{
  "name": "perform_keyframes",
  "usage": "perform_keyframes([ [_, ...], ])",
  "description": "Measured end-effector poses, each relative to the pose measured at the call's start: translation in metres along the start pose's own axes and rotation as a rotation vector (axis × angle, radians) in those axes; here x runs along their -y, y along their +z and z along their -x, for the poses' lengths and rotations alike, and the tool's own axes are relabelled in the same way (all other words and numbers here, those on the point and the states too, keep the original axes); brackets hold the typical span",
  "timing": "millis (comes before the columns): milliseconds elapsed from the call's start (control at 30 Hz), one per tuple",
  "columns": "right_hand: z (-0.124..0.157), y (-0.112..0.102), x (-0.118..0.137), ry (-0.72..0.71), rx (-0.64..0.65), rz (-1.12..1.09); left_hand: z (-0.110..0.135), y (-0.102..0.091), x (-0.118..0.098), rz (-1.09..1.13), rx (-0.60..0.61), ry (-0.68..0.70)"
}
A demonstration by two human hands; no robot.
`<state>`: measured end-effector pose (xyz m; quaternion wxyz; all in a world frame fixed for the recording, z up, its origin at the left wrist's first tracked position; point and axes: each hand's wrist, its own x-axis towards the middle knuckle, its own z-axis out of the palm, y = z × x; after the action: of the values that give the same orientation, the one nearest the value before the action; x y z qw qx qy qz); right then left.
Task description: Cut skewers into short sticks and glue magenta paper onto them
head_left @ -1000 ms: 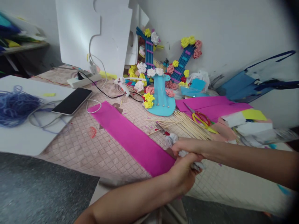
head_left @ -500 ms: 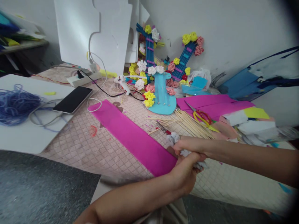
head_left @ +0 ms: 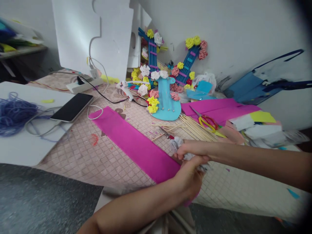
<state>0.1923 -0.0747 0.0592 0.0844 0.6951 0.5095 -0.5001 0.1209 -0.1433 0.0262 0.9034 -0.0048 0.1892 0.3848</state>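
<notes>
A magenta strip [head_left: 131, 143] of foam or felt lies slantwise on the table, its near end running under my left hand [head_left: 192, 178]. My right hand [head_left: 187, 150] reaches in from the right, its fingers closed around a crumpled greyish-white cloth [head_left: 175, 143] just above the strip's edge. Close beside it, my left hand also wraps around a part of the cloth, and its thumb lies near the right hand's palm. Most of the left fingers are hidden. A small red-handled cutting tool [head_left: 167, 133] rests by the cloth.
Wooden sticks [head_left: 195, 126], yellow-and-red scissors [head_left: 207, 122] and magenta sheets [head_left: 219, 109] lie beyond my hands. A flower-trimmed blue guitar-shaped piece [head_left: 167, 100] and a glue gun [head_left: 126, 90] are farther back. On the left are a phone [head_left: 72, 107] and purple yarn [head_left: 17, 113].
The view has turned slightly, so the scene sits a little farther left. Both hands keep hold of the cloth, and a magenta bit now shows below my left hand.
</notes>
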Motion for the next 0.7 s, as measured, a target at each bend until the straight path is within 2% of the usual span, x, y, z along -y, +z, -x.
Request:
perform_keyframes([
  [100,-0.001,-0.001,0.004,0.097,0.034,0.093,0.000,0.001,-0.001,0.026,-0.019,0.008],
  [300,0.001,0.001,0.010,-0.014,-0.040,0.225,0.000,0.000,0.006,0.084,-0.012,0.060],
  [433,0.004,0.003,0.014,0.052,-0.054,0.232,0.000,0.000,0.007,0.094,-0.021,0.049],
  [700,0.001,0.004,0.008,0.050,-0.044,0.196,-0.001,-0.002,0.007,0.101,-0.025,0.048],
])
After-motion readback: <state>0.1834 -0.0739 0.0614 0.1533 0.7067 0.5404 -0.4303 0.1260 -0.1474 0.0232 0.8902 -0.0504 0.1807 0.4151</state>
